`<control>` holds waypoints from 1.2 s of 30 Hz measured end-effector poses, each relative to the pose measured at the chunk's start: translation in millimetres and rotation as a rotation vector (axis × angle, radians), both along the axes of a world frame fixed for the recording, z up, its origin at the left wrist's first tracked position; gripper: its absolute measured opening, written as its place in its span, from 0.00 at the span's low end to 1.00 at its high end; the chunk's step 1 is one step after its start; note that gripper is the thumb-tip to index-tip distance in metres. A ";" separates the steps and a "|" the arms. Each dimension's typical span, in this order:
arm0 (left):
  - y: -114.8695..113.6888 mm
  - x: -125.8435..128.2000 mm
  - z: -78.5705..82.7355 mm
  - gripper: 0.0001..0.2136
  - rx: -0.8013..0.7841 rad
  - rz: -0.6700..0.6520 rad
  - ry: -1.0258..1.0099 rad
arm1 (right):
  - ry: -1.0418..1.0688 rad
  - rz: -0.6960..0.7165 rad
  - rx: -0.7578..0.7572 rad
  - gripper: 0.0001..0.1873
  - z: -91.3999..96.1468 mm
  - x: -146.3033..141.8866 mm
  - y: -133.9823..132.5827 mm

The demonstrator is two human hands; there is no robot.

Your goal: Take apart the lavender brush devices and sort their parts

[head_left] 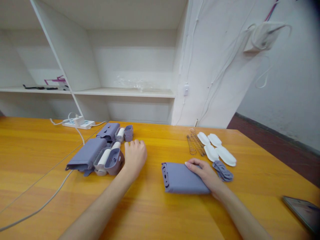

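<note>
My right hand (205,174) lies over the right end of a lavender plastic casing (181,179) flat on the wooden table (155,213), fingers curled on its top edge. My left hand (135,155) rests on the table with fingers bent, touching a lavender cup-shaped part (113,161) at the edge of a cluster of lavender housings (87,154) and white rollers (104,156). A second lavender unit (110,130) with a white roller lies behind that cluster.
Metal springs (194,141), white oval pads (217,148) and small lavender flat pieces (223,170) lie right of the casing. A white power strip (78,123) with cables sits at the back left. A phone (303,211) lies at the right edge. White shelves stand behind.
</note>
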State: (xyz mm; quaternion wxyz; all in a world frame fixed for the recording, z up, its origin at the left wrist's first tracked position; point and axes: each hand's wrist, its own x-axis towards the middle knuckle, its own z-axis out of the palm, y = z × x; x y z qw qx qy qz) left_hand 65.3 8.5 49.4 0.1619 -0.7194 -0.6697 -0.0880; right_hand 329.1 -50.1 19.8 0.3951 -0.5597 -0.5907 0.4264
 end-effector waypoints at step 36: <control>-25.2 32.6 -61.7 0.24 -0.185 -0.333 -1.678 | 0.380 -0.233 0.097 0.29 -27.7 -49.3 -3.3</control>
